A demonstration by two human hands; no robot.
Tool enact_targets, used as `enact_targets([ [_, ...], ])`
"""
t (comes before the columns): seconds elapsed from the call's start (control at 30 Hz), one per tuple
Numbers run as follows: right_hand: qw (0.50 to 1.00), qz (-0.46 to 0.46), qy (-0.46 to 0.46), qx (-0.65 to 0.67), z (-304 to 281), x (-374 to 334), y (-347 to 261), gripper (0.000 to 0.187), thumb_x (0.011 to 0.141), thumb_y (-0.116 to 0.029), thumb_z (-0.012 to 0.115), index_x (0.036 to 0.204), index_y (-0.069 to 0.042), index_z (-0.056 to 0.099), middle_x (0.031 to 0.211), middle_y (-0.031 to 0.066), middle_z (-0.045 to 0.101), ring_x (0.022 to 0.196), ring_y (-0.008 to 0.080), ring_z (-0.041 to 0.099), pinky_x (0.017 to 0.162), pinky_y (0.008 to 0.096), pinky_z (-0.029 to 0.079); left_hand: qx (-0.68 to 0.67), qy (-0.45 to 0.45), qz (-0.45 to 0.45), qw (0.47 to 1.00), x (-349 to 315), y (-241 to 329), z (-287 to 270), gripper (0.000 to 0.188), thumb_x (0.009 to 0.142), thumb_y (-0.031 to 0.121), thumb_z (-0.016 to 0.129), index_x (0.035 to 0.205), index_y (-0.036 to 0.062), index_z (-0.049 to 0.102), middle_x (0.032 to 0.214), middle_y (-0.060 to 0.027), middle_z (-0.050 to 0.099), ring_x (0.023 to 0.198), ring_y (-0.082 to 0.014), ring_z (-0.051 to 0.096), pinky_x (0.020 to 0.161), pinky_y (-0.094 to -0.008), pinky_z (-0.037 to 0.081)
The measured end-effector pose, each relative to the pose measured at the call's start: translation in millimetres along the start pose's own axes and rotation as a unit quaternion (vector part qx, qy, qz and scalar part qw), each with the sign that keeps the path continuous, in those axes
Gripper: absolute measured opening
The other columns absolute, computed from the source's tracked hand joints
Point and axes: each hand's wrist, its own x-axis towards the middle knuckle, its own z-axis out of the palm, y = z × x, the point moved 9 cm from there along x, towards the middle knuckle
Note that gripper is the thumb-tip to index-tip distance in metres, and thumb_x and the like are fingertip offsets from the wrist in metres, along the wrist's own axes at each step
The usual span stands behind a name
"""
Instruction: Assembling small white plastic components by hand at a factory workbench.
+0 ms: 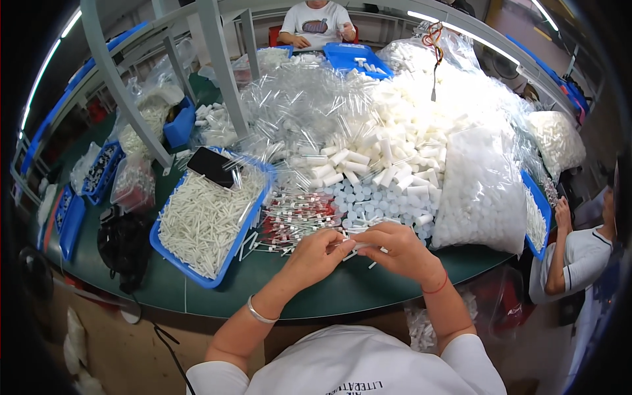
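My left hand (317,255) and my right hand (398,249) meet over the near edge of the green table (309,289). Pinched between the fingertips of both is a slim whitish piece (359,245), mostly covered by the fingers, so its exact kind is unclear. Just beyond the left hand lies a pile of thin red and white sticks with white tips (299,217). Past the right hand spread small translucent round caps (375,203), with a heap of white cylinders (395,161) behind them.
Left of my hands, a blue tray (210,282) holds short white sticks, with a black phone (212,166) on top. A stuffed clear bag (480,197) stands to the right. Clear tubes (296,99) pile up farther back, beside a grey metal post (224,72). Other people sit across and at right.
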Motion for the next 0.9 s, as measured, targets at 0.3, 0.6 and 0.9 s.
enact_targets([
  [0.3,0.995,0.006,-0.078,-0.067,33,-6,8,0.038,0.075,-0.006,0.073,0.112,-0.005,0.063,0.088,0.0133,0.067,0.076,0.0289,0.064,0.067,0.0367,0.051,0.051,-0.016,0.026,0.998,4,4,21,0.040,0.090,0.041,0.062,0.087,0.0010,0.067,0.076,-0.0151,0.064,0.067,-0.0315,0.060,0.064,-0.0397,0.047],
  [0.6,0.965,0.091,0.020,0.244,21,-12,30,0.036,0.078,-0.011,0.077,0.112,-0.004,0.066,0.122,0.0118,0.062,0.109,0.0216,0.060,0.095,0.0338,0.046,-0.384,-0.105,-0.081,0.914,7,-14,46,0.038,0.098,0.037,0.047,0.095,0.0016,0.062,0.071,-0.0003,0.056,0.062,-0.0078,0.048,0.054,-0.0237,0.038],
  [0.9,0.819,0.216,0.001,0.531,64,-20,42,0.045,0.089,-0.019,0.068,0.127,0.000,0.054,0.129,0.0142,0.057,0.112,0.0231,0.058,0.090,0.0349,0.052,-0.236,-0.020,-0.111,0.965,-10,-16,44,0.045,0.101,0.041,0.036,0.084,0.0035,0.055,0.071,-0.0018,0.053,0.063,-0.0101,0.048,0.055,-0.0254,0.038],
])
